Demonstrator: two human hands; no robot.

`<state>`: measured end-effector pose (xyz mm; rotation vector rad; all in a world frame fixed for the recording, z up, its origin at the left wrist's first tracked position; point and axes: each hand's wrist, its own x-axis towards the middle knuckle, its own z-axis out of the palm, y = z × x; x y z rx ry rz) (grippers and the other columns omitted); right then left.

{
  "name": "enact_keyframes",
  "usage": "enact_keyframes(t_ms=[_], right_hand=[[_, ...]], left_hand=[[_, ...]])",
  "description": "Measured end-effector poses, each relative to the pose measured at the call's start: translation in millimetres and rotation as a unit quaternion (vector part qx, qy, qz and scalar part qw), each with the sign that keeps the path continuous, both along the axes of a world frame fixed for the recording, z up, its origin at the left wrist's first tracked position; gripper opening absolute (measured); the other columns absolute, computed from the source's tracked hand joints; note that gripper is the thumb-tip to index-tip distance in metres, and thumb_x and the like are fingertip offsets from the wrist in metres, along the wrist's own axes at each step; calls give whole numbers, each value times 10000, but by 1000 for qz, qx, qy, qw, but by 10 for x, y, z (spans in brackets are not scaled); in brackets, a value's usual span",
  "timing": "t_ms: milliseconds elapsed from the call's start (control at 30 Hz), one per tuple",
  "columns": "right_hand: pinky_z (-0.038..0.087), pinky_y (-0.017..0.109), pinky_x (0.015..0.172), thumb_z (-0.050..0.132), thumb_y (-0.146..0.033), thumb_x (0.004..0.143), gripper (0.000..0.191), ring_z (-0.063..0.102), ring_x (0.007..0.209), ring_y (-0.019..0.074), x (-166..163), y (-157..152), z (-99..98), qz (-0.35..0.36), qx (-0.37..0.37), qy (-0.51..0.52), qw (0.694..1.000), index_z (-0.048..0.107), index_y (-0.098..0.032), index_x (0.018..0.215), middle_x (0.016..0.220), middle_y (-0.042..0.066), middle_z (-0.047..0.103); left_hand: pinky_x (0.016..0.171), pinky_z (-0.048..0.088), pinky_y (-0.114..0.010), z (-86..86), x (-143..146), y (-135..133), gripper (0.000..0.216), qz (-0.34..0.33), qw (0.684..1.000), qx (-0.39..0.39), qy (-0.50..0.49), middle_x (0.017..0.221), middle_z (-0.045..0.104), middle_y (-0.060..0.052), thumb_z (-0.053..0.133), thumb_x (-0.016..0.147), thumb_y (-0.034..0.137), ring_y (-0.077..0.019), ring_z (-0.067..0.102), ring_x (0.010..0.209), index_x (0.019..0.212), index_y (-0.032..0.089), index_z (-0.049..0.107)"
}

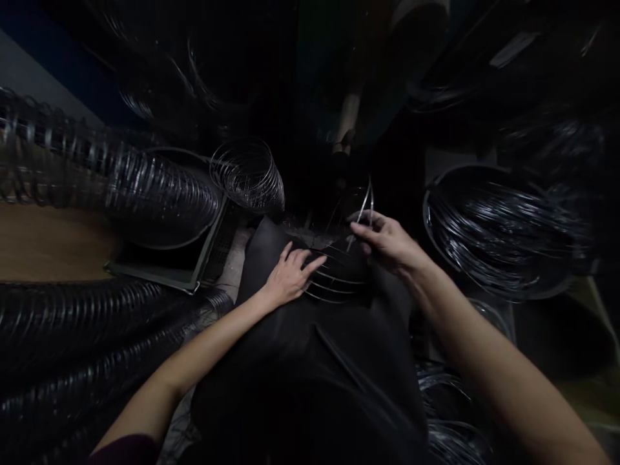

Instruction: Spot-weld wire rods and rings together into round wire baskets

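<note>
The scene is very dark. My left hand (289, 278) lies with fingers stretched over a small bundle of thin wire rings (336, 274) resting on a black cloth (320, 349) across my lap. My right hand (387, 242) pinches the upper part of a wire ring (365, 205), fingers closed on it, just right of the bundle. Both forearms reach in from the bottom of the view.
Long coils of wire rings (145, 187) lie at the left on a dark tray (194, 271) and a wooden surface (43, 242). Another coil (249, 174) stands behind. A round tub full of wire (504, 232) sits at the right. More coils (72, 349) fill the lower left.
</note>
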<state>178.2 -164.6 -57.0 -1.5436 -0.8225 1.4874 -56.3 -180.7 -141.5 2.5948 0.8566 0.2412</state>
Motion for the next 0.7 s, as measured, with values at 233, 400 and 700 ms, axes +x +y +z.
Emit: enact_keyframes(t_ms=[233, 400, 700], right_hand=[[319, 189, 407, 809, -462, 531, 441, 408, 429, 50, -256, -181, -211, 9, 8, -2, 1000, 542, -179, 737, 540, -71, 492], [306, 188, 422, 804, -449, 550, 408, 394, 459, 49, -103, 140, -33, -23, 71, -34, 997, 555, -178, 725, 562, -66, 477], [314, 209, 402, 823, -446, 477, 458, 399, 438, 69, 130, 990, 433, -36, 73, -31, 996, 523, -194, 715, 545, -63, 471]], left_hand=[[890, 377, -435, 43, 201, 240, 727, -4, 999, 39, -29, 1100, 479, -134, 556, 737, 299, -284, 470, 989, 1407, 160, 310], [892, 352, -428, 251, 340, 548, 589, 37, 988, 49, -143, 1004, 518, -116, 547, 700, 306, -269, 482, 942, 1246, 115, 438], [853, 392, -414, 581, 694, 1304, 446, 91, 940, 127, -303, 937, 546, -94, 575, 660, 269, -252, 526, 903, 1074, 146, 464]])
